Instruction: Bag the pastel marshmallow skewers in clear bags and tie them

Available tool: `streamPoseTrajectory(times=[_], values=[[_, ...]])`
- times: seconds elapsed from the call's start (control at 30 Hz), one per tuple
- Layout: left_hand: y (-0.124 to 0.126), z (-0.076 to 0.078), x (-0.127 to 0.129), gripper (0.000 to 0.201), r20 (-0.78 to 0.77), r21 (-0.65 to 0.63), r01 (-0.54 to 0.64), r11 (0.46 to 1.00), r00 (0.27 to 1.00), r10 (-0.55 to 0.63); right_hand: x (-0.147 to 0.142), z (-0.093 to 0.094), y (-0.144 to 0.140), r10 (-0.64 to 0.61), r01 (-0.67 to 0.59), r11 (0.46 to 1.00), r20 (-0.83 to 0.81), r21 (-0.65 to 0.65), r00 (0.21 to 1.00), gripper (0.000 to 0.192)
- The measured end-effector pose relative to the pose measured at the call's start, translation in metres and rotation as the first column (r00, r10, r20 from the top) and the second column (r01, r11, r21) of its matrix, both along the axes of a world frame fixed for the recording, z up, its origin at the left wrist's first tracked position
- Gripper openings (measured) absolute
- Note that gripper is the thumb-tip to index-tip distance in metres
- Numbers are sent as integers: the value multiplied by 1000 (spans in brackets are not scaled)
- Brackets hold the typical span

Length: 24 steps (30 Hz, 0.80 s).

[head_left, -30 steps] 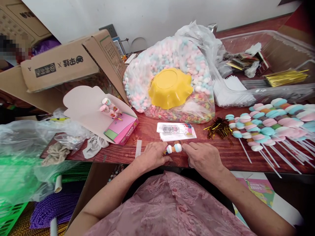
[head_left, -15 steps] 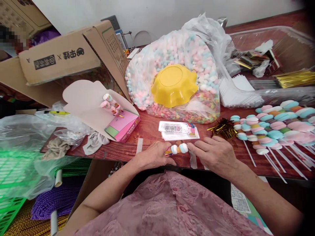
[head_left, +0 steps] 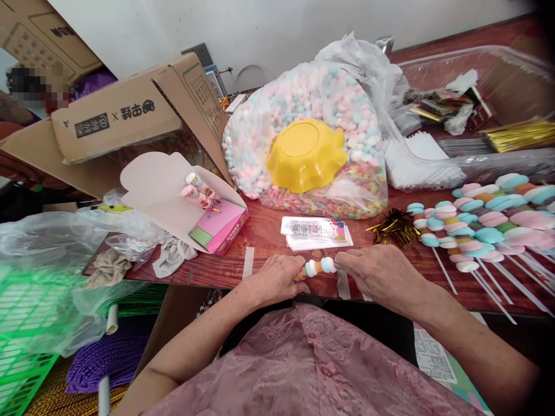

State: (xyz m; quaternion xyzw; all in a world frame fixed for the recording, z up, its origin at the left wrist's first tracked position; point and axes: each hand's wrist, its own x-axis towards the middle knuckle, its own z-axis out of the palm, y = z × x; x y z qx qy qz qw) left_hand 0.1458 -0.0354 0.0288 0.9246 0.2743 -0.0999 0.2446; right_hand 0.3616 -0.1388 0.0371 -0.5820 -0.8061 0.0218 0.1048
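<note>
At the tabletop's (head_left: pixel 269 231) near edge, the left hand (head_left: pixel 277 279) and right hand (head_left: pixel 377 271) pinch a pastel marshmallow-and-cereal skewer (head_left: pixel 318 267), each grip hiding its ends.

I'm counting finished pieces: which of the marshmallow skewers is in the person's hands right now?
The short marshmallow skewer at the table's near edge, pinched between left hand and right hand. The others lie in the pile of skewers at right.

Pink patterned shiny garment, bare forearms, no gloves
</note>
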Motion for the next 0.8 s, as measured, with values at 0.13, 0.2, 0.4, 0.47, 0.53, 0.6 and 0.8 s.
streamPoseTrajectory(times=[0.13,0.2,0.4,0.47,0.53,0.6,0.8], values=[[1,6,1,32,59,-139,-57,989,996,66,-2,-3,0,67,-71,992,34,108,997,18],[1,5,3,34,91,-172,-83,982,991,100,-8,-4,-2,66,-74,986,55,151,996,20],[-1,-3,5,30,17,-37,-92,995,996,93,-10,6,-7,128,-148,983,-173,-105,977,21],[-2,-4,5,32,12,-8,-55,998,998,55,-5,6,-4,88,-136,966,-216,-219,972,21],[-3,-3,4,35,32,-23,-19,1000,999,20,-1,2,-1,44,-84,973,-186,-214,982,20],[-3,-3,5,35,59,-61,0,998,998,4,0,-5,1,29,-40,994,-112,-103,993,17],[-2,-5,3,42,60,-153,-66,986,995,76,-13,-14,-8,131,-121,985,-80,120,988,18]])
